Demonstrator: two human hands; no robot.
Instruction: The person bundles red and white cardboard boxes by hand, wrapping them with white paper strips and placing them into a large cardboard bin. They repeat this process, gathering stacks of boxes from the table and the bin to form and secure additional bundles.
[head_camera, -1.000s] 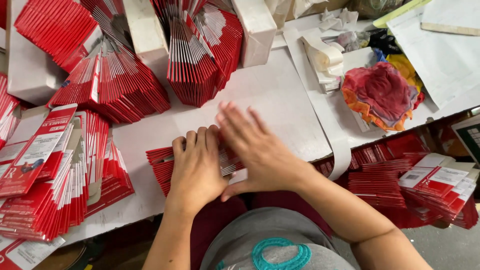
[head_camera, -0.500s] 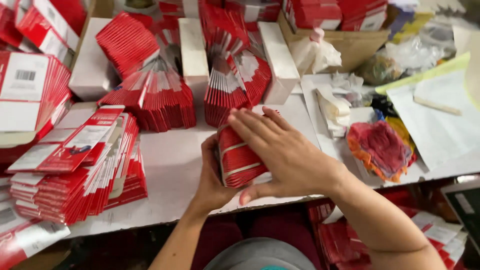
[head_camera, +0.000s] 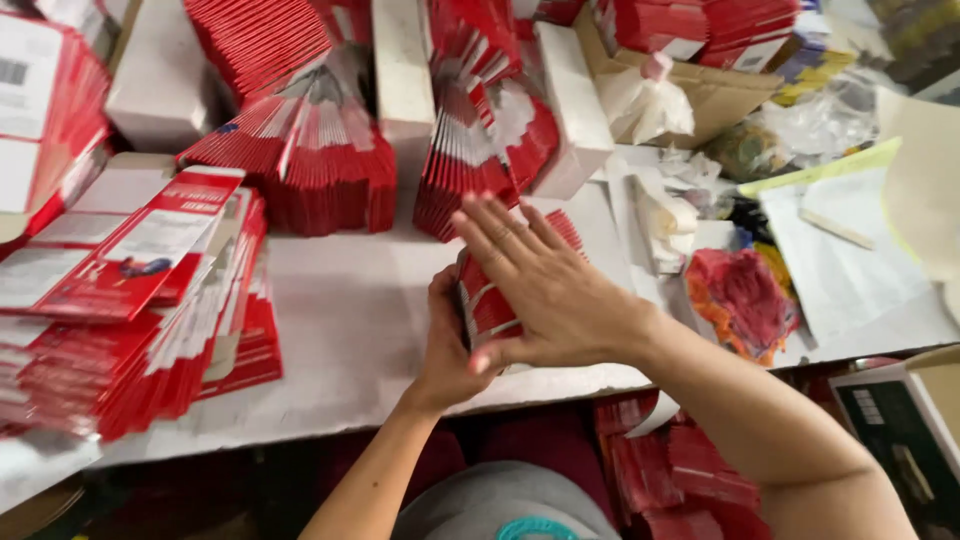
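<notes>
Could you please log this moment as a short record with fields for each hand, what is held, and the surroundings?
Left hand: grips the bundle from the left side.
Right hand: flat, fingers spread, pressed on the bundle's right face.
Bundle of red flat cartons: standing on edge on the white table.
Left of the hands: fanned stacks of red cartons.
Right of the hands: crumpled red-and-orange cloth.
</notes>
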